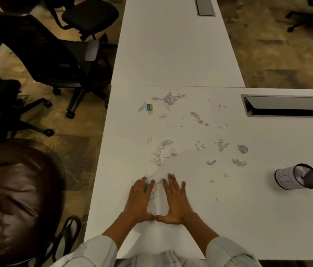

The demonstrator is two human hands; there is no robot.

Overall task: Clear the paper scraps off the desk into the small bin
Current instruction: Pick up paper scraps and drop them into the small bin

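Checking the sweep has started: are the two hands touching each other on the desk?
Touching. The head view shows the left hand and right hand flat on the desk, thumb tips meeting with no visible gap.

A white desk fills the frame's right and centre, strewn mid-frame with paper scraps. A small bin lies tipped at right; a blue-yellow eraser sits upper centre.

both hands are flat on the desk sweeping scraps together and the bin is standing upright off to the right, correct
Not quite. The bin is not upright: the head view shows it lying on its side on the desk, mouth facing right, with some paper inside. The rest holds: left hand and right hand lie flat on the desk with scraps between them, bin off to the right.
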